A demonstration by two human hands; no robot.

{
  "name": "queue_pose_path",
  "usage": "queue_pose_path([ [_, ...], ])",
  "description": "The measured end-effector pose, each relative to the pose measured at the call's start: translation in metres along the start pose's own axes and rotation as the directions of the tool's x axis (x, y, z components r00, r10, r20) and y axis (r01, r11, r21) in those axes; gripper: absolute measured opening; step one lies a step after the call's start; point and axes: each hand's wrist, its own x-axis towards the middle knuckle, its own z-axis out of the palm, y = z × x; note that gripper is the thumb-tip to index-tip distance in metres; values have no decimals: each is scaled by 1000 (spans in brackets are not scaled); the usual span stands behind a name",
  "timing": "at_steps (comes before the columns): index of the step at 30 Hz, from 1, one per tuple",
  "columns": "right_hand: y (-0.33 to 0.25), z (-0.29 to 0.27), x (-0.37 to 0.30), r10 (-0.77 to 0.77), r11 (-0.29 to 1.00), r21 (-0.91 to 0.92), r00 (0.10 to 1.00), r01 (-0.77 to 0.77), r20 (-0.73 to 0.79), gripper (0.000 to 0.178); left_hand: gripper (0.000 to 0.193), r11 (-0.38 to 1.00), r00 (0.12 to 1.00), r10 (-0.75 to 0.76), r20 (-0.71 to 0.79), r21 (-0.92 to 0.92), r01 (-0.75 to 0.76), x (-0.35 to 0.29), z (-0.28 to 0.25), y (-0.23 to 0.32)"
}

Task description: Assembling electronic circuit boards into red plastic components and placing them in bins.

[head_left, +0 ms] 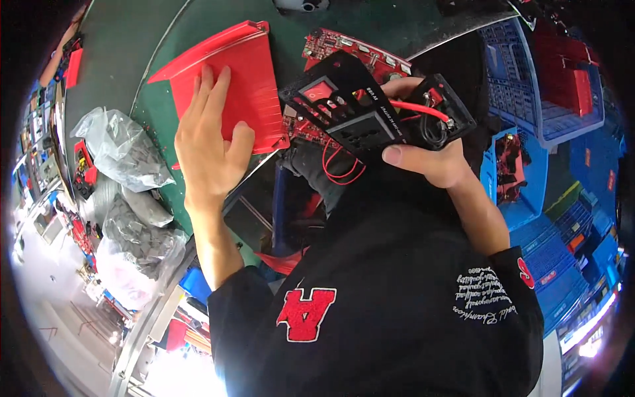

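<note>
My left hand lies with its fingers stretched out on a bent red metal panel, which rests on the green table. In my right hand is a black faceplate with cutouts, gripped at its right end with the thumb on its near edge. A thick red cable and a coiled black cable run to its boxy end part. Behind the faceplate, partly hidden by it, is a red circuit board with components. A thin red wire loops down near my lap.
Clear plastic bags with grey parts lie at the table's left edge. On the right stand a blue crate and a blue bin holding red and black parts. Another person's arm shows at the far upper left.
</note>
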Motion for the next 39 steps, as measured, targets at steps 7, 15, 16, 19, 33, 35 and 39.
queue_pose_path([
  [7, 1, -6, 1, -4, 999, 34, 1000, 4, 11, 62, 64, 1000, 1000, 4, -11, -19, -4, 3, 4, -1],
  [15, 2, -10, 2, -8, 999, 48, 999, 7, 32, 62, 65, 1000, 1000, 11, -10, -10, -11, 2, 5, -2],
  [16, 2, -11, 2, -3, 999, 51, 999, 1, 36, 62, 65, 1000, 1000, 17, -15, -9, -17, 2, 5, -2],
  [19, -1, -12, 3, 4, 999, 47, 999, -6, 51, 62, 65, 1000, 1000, 4, -12, -22, -5, 1, 5, -1],
  [33, -11, 0, 3, 23, 993, -120, 982, -1, 186, 65, 69, 990, 989, 135, 61, -42, -132, 7, -1, -10],
  [35, -9, -2, 6, -73, 975, -193, 981, 107, 179, 63, 71, 994, 992, 105, 72, -34, -103, 5, 0, -9],
  [39, -8, -3, 13, -100, 986, -109, 969, 127, 225, 57, 71, 994, 991, 102, 92, -52, -97, 4, -1, -10],
])
